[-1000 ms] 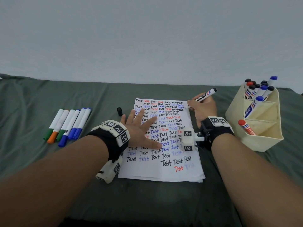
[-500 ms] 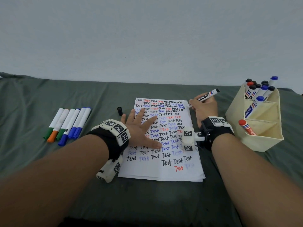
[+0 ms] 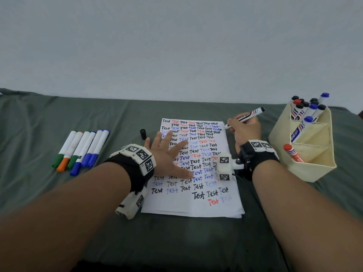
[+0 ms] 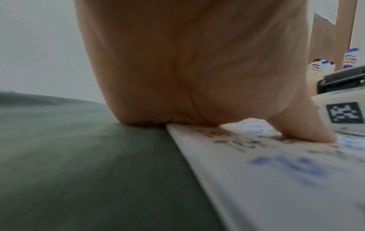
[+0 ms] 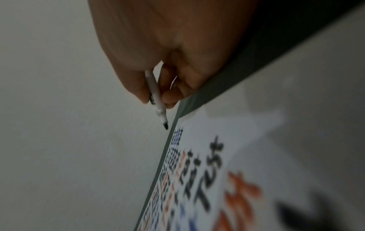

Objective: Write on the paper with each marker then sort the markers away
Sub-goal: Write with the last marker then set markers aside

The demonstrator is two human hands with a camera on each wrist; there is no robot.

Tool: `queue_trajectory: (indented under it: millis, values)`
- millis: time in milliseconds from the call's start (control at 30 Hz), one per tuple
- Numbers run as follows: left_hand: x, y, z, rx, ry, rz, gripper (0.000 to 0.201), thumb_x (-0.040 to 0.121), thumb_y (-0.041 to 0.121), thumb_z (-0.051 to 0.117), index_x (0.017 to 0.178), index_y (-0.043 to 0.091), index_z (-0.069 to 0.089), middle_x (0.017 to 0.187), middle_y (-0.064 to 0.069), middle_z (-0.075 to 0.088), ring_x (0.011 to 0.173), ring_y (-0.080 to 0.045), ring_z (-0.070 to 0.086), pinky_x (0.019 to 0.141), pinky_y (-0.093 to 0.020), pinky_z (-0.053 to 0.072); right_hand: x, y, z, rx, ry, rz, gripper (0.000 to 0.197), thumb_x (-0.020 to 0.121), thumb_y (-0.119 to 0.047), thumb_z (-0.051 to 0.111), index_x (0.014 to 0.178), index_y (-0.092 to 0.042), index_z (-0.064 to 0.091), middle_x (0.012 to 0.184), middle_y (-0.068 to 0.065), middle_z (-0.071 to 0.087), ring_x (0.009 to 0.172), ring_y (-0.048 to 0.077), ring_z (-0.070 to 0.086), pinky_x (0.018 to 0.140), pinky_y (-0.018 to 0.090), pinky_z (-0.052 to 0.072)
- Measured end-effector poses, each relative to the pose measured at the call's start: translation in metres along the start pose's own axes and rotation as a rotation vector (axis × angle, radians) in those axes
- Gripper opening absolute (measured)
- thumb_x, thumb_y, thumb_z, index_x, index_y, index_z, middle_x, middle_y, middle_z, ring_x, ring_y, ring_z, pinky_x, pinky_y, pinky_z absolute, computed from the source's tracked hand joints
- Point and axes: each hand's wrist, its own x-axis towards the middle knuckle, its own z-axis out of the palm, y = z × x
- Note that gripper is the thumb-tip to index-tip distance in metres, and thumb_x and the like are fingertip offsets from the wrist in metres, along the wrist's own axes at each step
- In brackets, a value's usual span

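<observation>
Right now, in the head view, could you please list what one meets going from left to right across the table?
Row of capped markers → loose black cap → left hand, flat on the paper → right hand holding the black marker → cream organizer with sorted markers.

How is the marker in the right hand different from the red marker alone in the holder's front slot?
The marker in the right hand is uncapped, black-ended, its tip at the paper. The red marker is capped, unheld, leaning in the holder. Both have white printed barrels.
</observation>
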Motion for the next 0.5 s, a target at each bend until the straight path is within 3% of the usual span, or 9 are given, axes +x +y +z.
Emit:
queue_trajectory:
  millis: [133,267,400,500]
  values:
    - [0.002,0.000,0.002,-0.007,0.016,0.000,0.125,0.040,0.110,0.032,0.141,0.062,-0.026,0.155,0.008,-0.043,0.143,-0.027,-0.039,0.114,-0.058,-0.022,-0.008,-0.008,0.004,0.172,0.002,0.059,0.017,0.079,-0.002,0.076,0.085,-0.012,0.063,0.071,0.007,0.067,0.056,0.014,0.062,0.058,0.028,0.053]
    - [0.004,-0.001,0.004,-0.009,0.036,-0.005,0.126,0.037,0.112,0.030,0.139,0.064,-0.026,0.156,0.008,-0.041,0.144,-0.027,-0.038,0.113,-0.058,-0.023,-0.029,-0.021,0.007,0.264,-0.079,0.104,0.017,0.082,-0.004,0.079,0.091,-0.010,0.065,0.077,0.009,0.069,0.062,0.015,0.064,0.061,0.027,0.055]
    - [0.007,-0.002,0.006,0.003,0.055,-0.009,0.126,0.034,0.113,0.027,0.137,0.065,-0.027,0.157,0.008,-0.039,0.145,-0.028,-0.036,0.114,-0.058,-0.020,-0.055,-0.031,0.001,0.463,-0.151,0.208,0.023,0.083,-0.005,0.081,0.097,-0.010,0.063,0.077,0.008,0.067,0.057,0.015,0.058,0.053,0.025,0.050]
    - [0.008,-0.002,0.006,0.005,0.060,-0.016,0.126,0.033,0.114,0.027,0.136,0.065,-0.027,0.157,0.009,-0.039,0.146,-0.028,-0.035,0.113,-0.059,-0.019,-0.068,-0.040,-0.001,0.505,-0.196,0.223,0.024,0.083,-0.004,0.081,0.096,-0.010,0.062,0.079,0.010,0.067,0.058,0.015,0.058,0.054,0.025,0.051]
